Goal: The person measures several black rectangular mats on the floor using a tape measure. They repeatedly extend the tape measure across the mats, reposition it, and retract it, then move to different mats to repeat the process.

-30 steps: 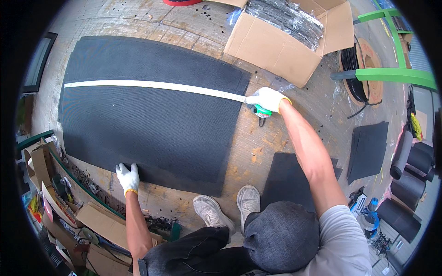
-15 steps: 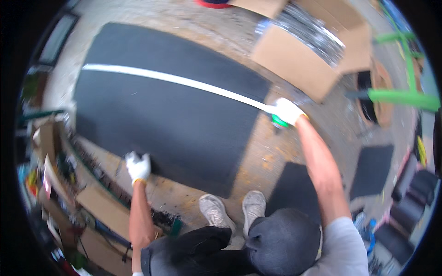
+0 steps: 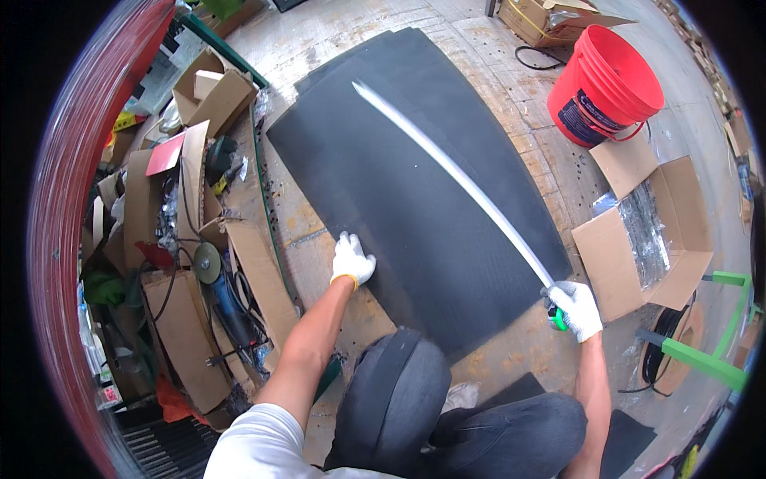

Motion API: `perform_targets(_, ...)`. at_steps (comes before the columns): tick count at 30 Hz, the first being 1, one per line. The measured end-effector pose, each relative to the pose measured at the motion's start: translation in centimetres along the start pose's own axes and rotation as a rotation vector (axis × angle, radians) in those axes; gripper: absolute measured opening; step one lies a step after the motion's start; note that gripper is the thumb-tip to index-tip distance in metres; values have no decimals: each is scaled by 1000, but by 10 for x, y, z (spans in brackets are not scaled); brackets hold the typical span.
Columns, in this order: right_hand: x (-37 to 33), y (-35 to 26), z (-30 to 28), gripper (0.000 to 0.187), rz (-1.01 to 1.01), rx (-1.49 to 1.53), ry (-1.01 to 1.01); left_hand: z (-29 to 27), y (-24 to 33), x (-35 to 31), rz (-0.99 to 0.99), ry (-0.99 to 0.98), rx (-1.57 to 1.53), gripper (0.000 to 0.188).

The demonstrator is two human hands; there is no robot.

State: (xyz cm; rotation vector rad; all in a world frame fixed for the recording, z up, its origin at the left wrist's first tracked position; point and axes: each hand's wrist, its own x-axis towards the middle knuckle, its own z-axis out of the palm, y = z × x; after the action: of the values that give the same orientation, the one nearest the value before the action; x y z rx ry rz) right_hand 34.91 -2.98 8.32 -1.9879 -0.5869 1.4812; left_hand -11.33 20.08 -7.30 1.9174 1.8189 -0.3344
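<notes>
A large black sheet (image 3: pixel 399 191), seemingly with more than one layer, lies flat on the floor in front of me. My right hand (image 3: pixel 578 310), in a white glove, is closed round a green tape measure (image 3: pixel 558 319) at the sheet's near right corner. Its pale blade (image 3: pixel 463 182) stretches across the sheet, slightly bowed, to a tip near the far edge. My left hand (image 3: pixel 352 259), also gloved, rests on the sheet's left edge with its fingers apart and nothing held. The fingers of the right hand partly hide the tape measure's case.
A red bucket (image 3: pixel 602 88) and an open carton (image 3: pixel 610 251) of plastic-wrapped pieces stand to the right. Beyond the carton are a green metal frame (image 3: pixel 706 363) and a black coil (image 3: pixel 661 343). Boxes, cables and an angle grinder (image 3: pixel 227 299) crowd the left.
My view has turned, so the sheet now runs away from me toward the upper middle. I am lower, with knees bent. The tape blade stays extended over the sheet; both hands remain at its edges.
</notes>
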Motion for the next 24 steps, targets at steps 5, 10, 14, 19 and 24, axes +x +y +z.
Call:
perform_targets(5, 3, -23, -18, 32, -4, -300, -148, -13, 3, -7, -14, -160, 54, 86)
perform_targets(10, 36, -14, -20, 33, 56, -487, -321, -9, 20, -20, 135, -132, 88, 81)
perform_targets(14, 71, -4, 1, 33, 64, -798, -596, -6, 42, -54, 365, -98, 163, 77)
perform_targets(19, 94, -3, 30, 31, 107, -992, -857, 14, 68, -107, 413, -163, 190, 75)
perform_targets(24, 110, -2, 56, 34, 188, -1227, -979, 59, 93, -155, 217, -84, 120, 88)
